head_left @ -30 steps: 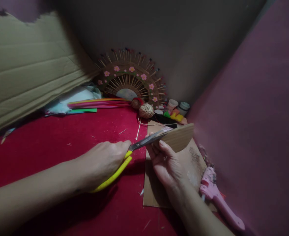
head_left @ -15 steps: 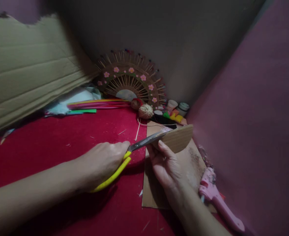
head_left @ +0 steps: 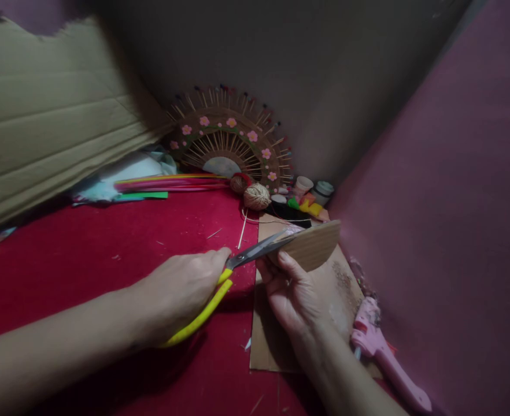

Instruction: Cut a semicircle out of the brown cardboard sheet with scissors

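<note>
The view is taken from the wearer's head, pointed forward and down. The left hand (head_left: 174, 297) and right hand (head_left: 292, 297) are framed close, at seven and five o'clock; the fan (head_left: 233, 122) is seen farther off, toward eleven.

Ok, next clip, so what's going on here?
A person is working with scissors and cardboard. The left hand holds yellow-handled scissors, with the blades at the upper edge of a curved cardboard piece. The right hand holds that piece up, thumb on its near face, above a flat cardboard sheet on the red surface. A pink glue gun lies to the right; a ball of twine sits behind, near a flower-decorated fan shape.
</note>
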Demonstrator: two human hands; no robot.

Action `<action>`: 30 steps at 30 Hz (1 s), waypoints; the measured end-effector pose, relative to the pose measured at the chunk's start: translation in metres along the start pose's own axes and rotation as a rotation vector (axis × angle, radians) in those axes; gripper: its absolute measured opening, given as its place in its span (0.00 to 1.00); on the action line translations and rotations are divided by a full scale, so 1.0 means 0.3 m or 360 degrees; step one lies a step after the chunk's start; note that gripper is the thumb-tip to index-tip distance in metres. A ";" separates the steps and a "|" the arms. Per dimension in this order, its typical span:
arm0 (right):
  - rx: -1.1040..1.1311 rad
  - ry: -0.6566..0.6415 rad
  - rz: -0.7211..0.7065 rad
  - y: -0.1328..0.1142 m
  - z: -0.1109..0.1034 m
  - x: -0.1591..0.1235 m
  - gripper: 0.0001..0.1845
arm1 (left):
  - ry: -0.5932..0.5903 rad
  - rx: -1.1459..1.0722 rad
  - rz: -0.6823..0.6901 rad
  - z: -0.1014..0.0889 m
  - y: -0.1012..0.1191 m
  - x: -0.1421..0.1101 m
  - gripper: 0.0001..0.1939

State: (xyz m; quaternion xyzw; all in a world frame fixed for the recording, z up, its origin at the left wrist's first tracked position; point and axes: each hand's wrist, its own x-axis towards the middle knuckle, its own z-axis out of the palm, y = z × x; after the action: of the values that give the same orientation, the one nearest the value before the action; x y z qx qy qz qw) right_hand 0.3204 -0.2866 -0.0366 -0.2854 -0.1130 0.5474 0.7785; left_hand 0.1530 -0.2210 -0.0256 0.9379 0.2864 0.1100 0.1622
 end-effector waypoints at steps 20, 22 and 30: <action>0.0016 0.0077 0.0011 0.009 -0.005 0.005 0.09 | -0.0150 0.0288 -0.0056 -0.016 0.010 0.000 0.13; -0.0004 0.0069 -0.0005 0.011 -0.006 0.006 0.10 | -0.0095 0.0251 -0.0011 -0.011 0.006 0.002 0.13; -0.0030 0.0080 0.0015 0.021 0.002 -0.001 0.10 | -0.0106 0.0528 -0.0056 -0.029 0.024 0.007 0.13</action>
State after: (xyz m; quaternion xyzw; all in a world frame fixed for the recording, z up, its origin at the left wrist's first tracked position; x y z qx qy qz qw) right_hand 0.3151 -0.2853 -0.0396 -0.3069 -0.0974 0.5426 0.7758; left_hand 0.1557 -0.2232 -0.0147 0.9497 0.3114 0.0272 0.0165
